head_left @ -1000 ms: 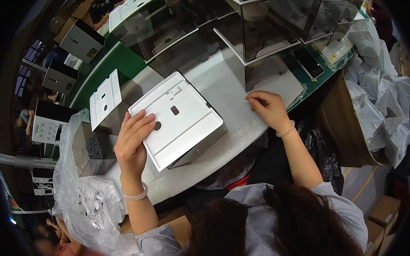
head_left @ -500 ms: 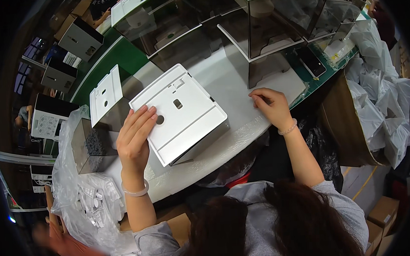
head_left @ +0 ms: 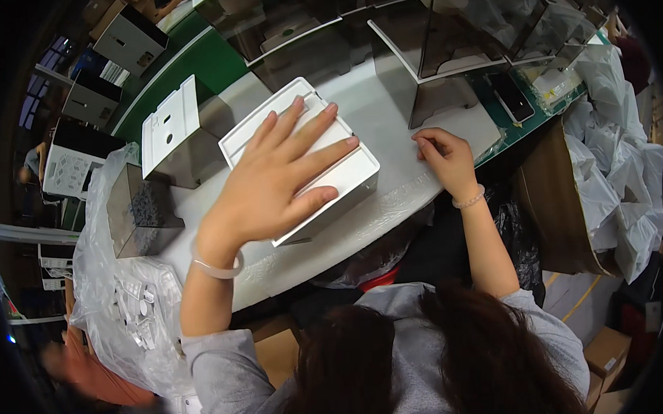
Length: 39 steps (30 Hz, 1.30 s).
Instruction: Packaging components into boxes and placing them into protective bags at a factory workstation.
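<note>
The left hand (head_left: 275, 183) lies flat on the white box (head_left: 300, 160), fingers spread wide and not gripping. The box sits in the middle of the pale table (head_left: 387, 123), tilted toward 2 o'clock. The right hand (head_left: 446, 160) rests on the table at 3 o'clock from the box, fingers curled down on the surface; I cannot tell if they pinch anything. To do this well, I think the flat hand should press evenly so the box does not slide. The box top is mostly hidden under the hand. A clear bag (head_left: 129, 312) of small white parts at 8 o'clock is hard to make out.
</note>
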### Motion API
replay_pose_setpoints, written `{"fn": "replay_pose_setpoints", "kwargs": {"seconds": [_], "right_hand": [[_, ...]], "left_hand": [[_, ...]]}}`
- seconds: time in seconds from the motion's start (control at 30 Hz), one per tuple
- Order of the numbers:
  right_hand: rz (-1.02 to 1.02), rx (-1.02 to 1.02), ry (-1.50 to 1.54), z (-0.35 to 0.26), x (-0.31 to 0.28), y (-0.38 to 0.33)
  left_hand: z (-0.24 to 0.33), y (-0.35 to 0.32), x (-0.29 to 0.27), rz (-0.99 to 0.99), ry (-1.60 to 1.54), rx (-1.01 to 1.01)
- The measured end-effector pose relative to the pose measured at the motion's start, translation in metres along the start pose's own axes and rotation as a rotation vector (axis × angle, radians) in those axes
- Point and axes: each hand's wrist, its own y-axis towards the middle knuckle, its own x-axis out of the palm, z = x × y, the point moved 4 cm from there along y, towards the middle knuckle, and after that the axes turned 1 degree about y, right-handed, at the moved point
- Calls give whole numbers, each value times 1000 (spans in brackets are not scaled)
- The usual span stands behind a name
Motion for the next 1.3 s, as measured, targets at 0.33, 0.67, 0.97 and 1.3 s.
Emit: {"fn": "replay_pose_setpoints", "kwargs": {"seconds": [0.33, 0.67, 0.97, 1.3], "right_hand": [[21, -31, -28, 17, -3, 8], [53, -49, -18, 32, 4, 16], [43, -39, -23, 42, -10, 27], [-213, -483, 472, -121, -20, 11]], "left_hand": [[-77, 25, 0, 256, -329, -247], [-113, 30, 2, 144, -290, -413], [-113, 43, 44, 464, -257, -631], [-129, 32, 168, 750, -1054, -666]]}}
